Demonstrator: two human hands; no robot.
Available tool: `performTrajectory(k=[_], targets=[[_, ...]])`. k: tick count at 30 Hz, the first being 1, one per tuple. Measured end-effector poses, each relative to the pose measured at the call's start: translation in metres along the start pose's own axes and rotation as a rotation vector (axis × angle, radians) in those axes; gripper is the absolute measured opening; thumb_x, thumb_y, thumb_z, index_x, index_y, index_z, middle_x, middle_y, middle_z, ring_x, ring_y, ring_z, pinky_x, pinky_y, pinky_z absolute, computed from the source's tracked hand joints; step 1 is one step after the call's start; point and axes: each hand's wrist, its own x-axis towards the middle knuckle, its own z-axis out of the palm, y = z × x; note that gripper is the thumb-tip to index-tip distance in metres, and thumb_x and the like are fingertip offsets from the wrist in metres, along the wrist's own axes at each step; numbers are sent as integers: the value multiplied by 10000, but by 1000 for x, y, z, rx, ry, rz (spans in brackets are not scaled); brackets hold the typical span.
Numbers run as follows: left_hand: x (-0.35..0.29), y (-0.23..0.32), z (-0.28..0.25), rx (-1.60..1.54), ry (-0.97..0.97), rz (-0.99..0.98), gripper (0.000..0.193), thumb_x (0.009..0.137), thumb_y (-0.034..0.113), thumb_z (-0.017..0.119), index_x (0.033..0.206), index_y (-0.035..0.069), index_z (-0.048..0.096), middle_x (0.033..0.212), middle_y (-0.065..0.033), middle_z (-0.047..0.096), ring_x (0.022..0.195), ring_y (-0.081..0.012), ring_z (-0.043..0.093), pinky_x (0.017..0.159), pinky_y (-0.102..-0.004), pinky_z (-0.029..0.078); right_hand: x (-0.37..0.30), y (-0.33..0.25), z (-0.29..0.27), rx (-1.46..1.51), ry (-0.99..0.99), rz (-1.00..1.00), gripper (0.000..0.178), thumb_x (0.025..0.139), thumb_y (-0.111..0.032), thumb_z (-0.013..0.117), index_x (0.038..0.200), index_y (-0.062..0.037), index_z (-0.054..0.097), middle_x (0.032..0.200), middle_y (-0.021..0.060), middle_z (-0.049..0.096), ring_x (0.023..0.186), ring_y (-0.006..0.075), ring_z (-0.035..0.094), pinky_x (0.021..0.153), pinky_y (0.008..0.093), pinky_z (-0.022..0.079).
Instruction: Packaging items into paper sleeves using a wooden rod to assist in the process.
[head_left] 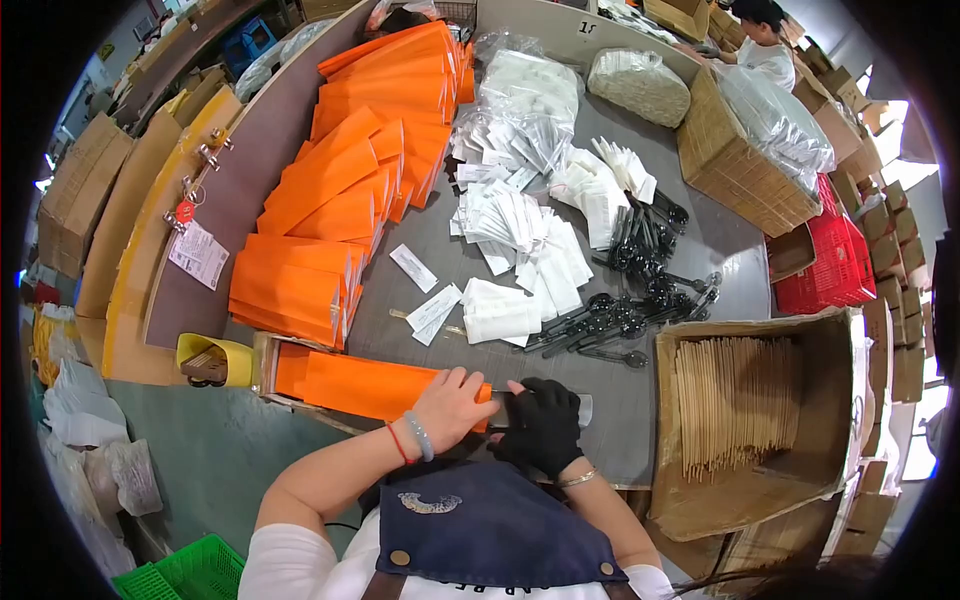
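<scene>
Orange packet [365, 385] under left hand [453, 407]

At the lower centre of the frame, a navy apron [490, 530] carries a pale curved emblem [430, 505] and two round brass-coloured studs [399, 557], with brown straps [384, 585]. Under it shows a white short-sleeved top [288, 565], dark lettering [490, 588] at the lower edge. The left hand [455, 408] is bare, a red cord [397, 445] and a pale bluish beaded bracelet [418, 437] round its wrist; the right hand [541, 424] wears a black glove [550, 440], with a silvery bracelet [577, 479] at the wrist.
</scene>
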Motion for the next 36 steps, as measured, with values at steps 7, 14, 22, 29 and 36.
performTrajectory(k=[7, 14, 22, 29, 36], targets=[[-8, -44, -86, 88, -86, -39, 151, 706, 135, 604, 855, 113, 600, 946, -114, 527, 885, -312, 519, 741, -419, 448, 5, 10, -30, -196, -108, 81, 586, 588, -401, 803, 1070, -140, 596, 964, 69, 603, 958, 297, 570, 829, 440, 394], [-79, -139, -100, 331, 110, -685, 934, 623, 216, 831, 1423, 189, 352, 1437, -255, 322, 1240, -442, 437, 997, -515, 406, -15, 17, -33, -275, -121, 375, 618, 577, -396, 827, 1074, -119, 586, 961, 98, 592, 965, 329, 557, 840, 458, 408], [-30, -205, -36, 103, 103, -1069, 1331, 505, 430, 907, 1522, 282, 61, 1514, -328, 86, 1321, -531, 308, 1068, -591, 314, -24, 27, -15, -357, 125, 224, 556, 604, -458, 776, 974, -79, 609, 902, 109, 608, 901, 336, 577, 804, 472, 427], [56, -277, -44, 103, 227, -1029, 1329, 536, 441, 896, 1515, 349, 1, 1537, -301, 45, 1294, -563, 327, 1064, -580, 332, -15, 16, -17, -443, 226, 131, 488, 612, -438, 775, 892, -53, 670, 771, 120, 640, 782, 333, 640, 714, 446, 483], [59, -253, -67, 102, 202, -1009, 1238, 545, 375, 892, 1518, 257, 136, 1463, -261, 228, 1161, -516, 460, 1000, -500, 424, -13, 6, -41, -464, -96, 298, 490, 614, -434, 766, 920, -60, 681, 830, 134, 628, 818, 332, 619, 732, 460, 484]])
